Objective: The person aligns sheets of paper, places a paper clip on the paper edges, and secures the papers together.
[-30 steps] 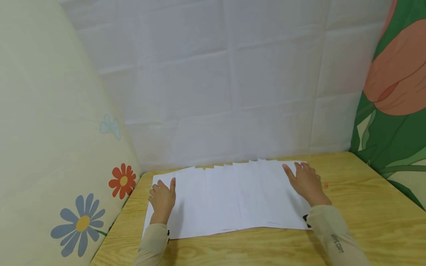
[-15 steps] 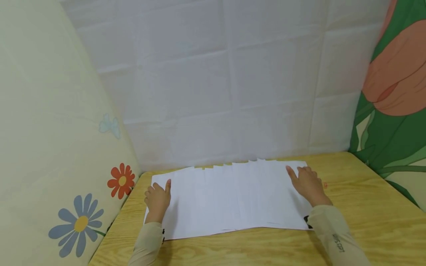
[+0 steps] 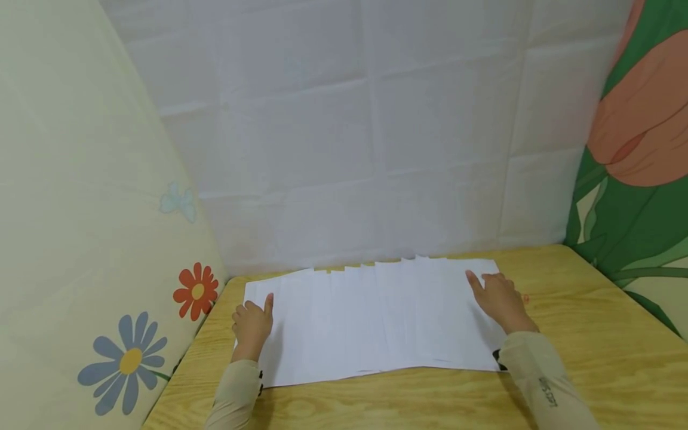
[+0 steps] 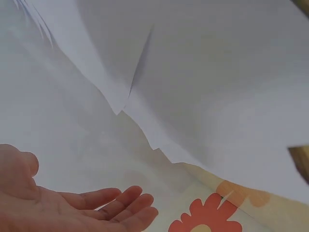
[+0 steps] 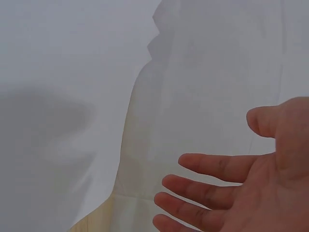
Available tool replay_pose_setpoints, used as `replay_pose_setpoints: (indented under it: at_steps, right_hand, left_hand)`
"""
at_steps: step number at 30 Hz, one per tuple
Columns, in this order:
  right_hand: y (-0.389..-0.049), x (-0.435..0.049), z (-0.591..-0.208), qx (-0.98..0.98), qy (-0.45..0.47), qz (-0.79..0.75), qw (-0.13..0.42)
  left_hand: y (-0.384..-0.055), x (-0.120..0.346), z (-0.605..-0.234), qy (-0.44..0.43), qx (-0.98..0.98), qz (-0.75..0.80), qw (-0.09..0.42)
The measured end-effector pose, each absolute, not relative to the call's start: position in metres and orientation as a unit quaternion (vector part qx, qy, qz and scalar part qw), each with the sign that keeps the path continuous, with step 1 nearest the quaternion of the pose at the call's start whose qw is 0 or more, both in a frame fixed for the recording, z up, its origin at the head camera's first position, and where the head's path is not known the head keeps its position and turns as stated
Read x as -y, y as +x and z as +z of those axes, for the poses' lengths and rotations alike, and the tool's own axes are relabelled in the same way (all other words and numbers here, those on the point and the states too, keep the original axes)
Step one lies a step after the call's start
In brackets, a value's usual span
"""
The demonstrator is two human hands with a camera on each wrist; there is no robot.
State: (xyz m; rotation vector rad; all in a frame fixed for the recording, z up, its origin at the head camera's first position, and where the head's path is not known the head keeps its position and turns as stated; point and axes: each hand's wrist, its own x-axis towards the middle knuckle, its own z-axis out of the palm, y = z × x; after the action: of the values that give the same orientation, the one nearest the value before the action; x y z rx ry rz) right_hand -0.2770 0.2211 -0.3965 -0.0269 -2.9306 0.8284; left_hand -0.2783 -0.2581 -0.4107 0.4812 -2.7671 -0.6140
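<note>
Several white paper sheets (image 3: 371, 322) lie fanned out in an overlapping row across the table, their far edge uneven and stepped. My left hand (image 3: 252, 325) is over the left end of the row, thumb pointing away from me, fingers loosely bent and holding nothing. At the other end my right hand (image 3: 500, 298) hovers near the right edge, its thumb and fingers spread. The left wrist view shows the left hand (image 4: 82, 208) palm up to the camera, beside the sheets' stepped edge. In the right wrist view the right hand (image 5: 241, 188) has its fingers extended and apart from the paper.
The wood-grain table (image 3: 591, 358) extends in front of the sheets and to their right. A creased white cloth (image 3: 365, 131) hangs behind it. A cream panel with flowers (image 3: 129, 239) stands at the left, a tulip-patterned panel (image 3: 639, 209) at the right.
My left hand has shifted left and a little toward me, to the sheets' left edge. My right hand has moved slightly right and nearer. The sheets look the same.
</note>
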Motion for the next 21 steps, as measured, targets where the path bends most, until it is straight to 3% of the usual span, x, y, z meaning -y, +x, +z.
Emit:
replay_pose_setpoints:
  at_steps: [11, 21]
  right_hand:
    - [-0.278, -0.225, -0.401, 0.966, -0.008, 0.253, 0.047]
    - [-0.283, -0.230, -0.402, 0.964, -0.026, 0.266, 0.009]
  left_hand:
    - [-0.280, 0.262, -0.414, 0.175, 0.958, -0.197, 0.111]
    - [-0.283, 0.273, -0.418, 0.183, 0.960, -0.201, 0.064]
